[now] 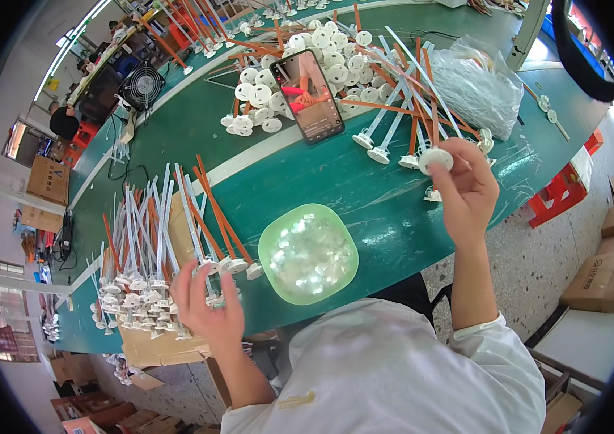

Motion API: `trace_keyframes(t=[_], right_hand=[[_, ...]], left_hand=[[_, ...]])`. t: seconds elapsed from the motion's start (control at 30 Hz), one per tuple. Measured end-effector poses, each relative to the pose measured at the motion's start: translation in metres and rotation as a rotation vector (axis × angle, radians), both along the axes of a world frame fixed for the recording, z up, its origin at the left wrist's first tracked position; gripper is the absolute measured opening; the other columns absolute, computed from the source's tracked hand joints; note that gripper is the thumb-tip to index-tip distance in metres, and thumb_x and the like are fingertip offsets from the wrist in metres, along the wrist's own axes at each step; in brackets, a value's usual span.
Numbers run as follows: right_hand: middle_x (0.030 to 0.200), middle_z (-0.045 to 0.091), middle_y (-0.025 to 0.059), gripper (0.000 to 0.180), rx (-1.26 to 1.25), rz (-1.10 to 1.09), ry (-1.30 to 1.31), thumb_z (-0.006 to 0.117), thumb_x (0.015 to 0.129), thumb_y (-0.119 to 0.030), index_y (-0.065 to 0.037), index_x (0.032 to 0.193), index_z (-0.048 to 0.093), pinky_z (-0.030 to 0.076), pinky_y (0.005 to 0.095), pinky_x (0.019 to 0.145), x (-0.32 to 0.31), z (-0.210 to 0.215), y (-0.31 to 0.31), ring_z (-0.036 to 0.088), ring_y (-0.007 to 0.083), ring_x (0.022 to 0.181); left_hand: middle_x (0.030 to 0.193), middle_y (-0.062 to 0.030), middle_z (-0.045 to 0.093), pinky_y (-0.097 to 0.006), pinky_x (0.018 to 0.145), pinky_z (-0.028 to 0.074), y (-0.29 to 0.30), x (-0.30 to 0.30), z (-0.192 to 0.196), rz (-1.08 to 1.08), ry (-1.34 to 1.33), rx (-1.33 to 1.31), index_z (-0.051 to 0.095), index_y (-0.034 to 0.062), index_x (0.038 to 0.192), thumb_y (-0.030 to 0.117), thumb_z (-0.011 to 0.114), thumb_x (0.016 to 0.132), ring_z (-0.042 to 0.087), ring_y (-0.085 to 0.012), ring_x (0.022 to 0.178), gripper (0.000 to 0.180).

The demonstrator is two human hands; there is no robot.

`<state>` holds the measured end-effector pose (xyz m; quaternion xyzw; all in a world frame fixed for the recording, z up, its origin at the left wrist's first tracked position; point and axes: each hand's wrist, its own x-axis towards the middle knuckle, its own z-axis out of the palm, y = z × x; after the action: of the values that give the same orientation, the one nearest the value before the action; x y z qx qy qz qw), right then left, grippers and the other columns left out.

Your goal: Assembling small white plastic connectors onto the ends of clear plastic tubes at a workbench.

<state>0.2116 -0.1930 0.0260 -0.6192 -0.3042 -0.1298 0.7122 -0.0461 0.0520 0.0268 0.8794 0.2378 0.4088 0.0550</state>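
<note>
Green desk (394, 239): your right fingers (447, 189) pinch a two-o'clock disc (435, 160); left fingers (231, 296) spread beside strips (135, 242), presumably staged close.

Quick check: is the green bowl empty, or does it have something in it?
Not empty: shiny, clear pieces cover the bottom of the green bowl. How deep they lie, I cannot tell.

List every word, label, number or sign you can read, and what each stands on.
Nothing reads clearly enough to quote.
Phone screen: small caption lines, too small to read.
Cardboard box at left: printing, too small to read.
Cardboard box at right: printing, too blurred to read.
White disc in the right hand: no lettering distinguishable.
</note>
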Motion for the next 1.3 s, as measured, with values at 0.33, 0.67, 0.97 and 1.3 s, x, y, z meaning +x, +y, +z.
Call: trace_keyframes(t=[0.33,0.67,0.97,1.3], right_hand=[[0.103,0.058,0.0134,0.035,-0.064,0.194,-0.13,0.077,0.074,0.008,-0.002,0.099,0.055,0.052,0.0337,0.082,-0.101,-0.024,0.027,0.066,0.0245,0.09],[0.101,0.068,0.0101,0.032,-0.114,0.136,-0.431,0.08,0.067,0.001,-0.007,0.093,0.063,0.052,0.0415,0.081,-0.119,-0.021,0.036,0.065,0.0268,0.084],[0.098,0.069,0.0091,0.032,-0.062,0.149,-0.413,0.077,0.064,0.004,-0.005,0.095,0.073,0.053,0.031,0.062,-0.119,-0.026,0.053,0.063,0.0244,0.078],[0.097,0.07,0.0056,0.026,-0.092,0.286,-0.549,0.074,0.066,0.004,-0.005,0.09,0.074,0.051,0.0289,0.062,-0.109,-0.024,0.049,0.062,0.0219,0.081]], left_hand=[[0.108,-0.018,0.069,-0.033,0.087,0.05,-0.07,0.021,-0.011,-0.689,0.041,-0.823,0.067,-0.0038,0.109,0.003,0.064,0.082,0.068,-0.0265,0.096,0.028],[0.13,-0.0175,0.061,-0.036,0.102,0.045,-0.082,0.022,-0.018,-0.977,-0.312,-1.684,0.048,-0.0097,0.137,0.014,0.061,0.095,0.059,-0.0239,0.118,0.05],[0.134,-0.0249,0.054,-0.044,0.102,0.048,-0.085,0.019,-0.027,-0.966,-0.528,-1.781,0.04,-0.012,0.141,0.012,0.058,0.093,0.057,-0.0319,0.121,0.056],[0.136,-0.0254,0.052,-0.047,0.107,0.042,-0.075,0.004,-0.046,-1.061,-0.538,-1.8,0.046,-0.0122,0.136,0.009,0.049,0.093,0.052,-0.0344,0.127,0.048]])
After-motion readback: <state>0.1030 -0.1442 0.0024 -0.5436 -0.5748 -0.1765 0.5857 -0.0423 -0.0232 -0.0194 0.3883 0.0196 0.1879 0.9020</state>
